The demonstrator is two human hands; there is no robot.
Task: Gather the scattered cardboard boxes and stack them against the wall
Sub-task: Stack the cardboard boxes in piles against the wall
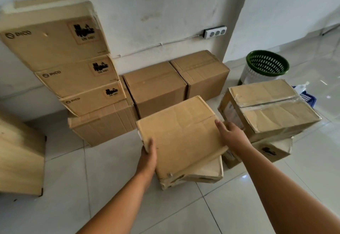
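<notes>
Here, in the head view, both hands grip a plain cardboard box (181, 134) that sits tilted over the white tiled floor (110, 178): the left hand (148, 157) clasps its near left corner with the fingers wrapped onto the edge, and the right hand (231, 132) presses flat against its right side, fingers reaching onto the top face. Under that box lies a flatter box (207, 172), partly covered by it. Just to the right sits a taped box (272, 108) resting on a low box (272, 150) with a dark printed mark. Against the white wall (156, 9) stands a stack of three printed boxes (73, 71), each set back from the one below, on top of a larger carton (103, 125). Beside that stack, two plain cartons (158, 88) (202, 71) stand side by side touching the wall. A further box (20, 152) lies at the left edge of the view, apart from the rest. A green-rimmed mesh basket (265, 66) stands near the wall corner, and a white power strip (215, 31) hangs on the wall above the cartons.
</notes>
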